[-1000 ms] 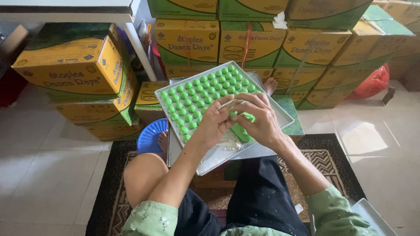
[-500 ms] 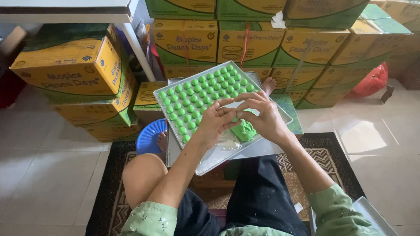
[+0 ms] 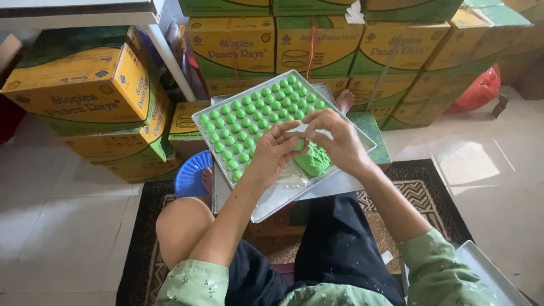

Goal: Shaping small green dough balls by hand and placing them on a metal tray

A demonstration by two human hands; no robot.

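A metal baking tray [image 3: 271, 202] rests on my lap, tilted, with several rows of small green dough balls [image 3: 249, 113] across its far half. A lump of green dough [image 3: 315, 160] lies on the tray's near right part. My left hand [image 3: 276, 152] and my right hand [image 3: 335, 138] meet above that lump, fingertips pinched together on a small piece of green dough [image 3: 300, 144]. Flour-dusted bare metal shows under my left wrist.
Stacked yellow and green cardboard boxes [image 3: 238, 45] fill the wall ahead and the left side. A blue plastic plate [image 3: 191, 174] lies by my left knee. A patterned rug [image 3: 430, 198] covers the white tile floor. Another tray corner [image 3: 493, 272] sits at lower right.
Both hands have shifted slightly while working the small dough piece between the fingertips. The tray and the rows of balls stay where they were.
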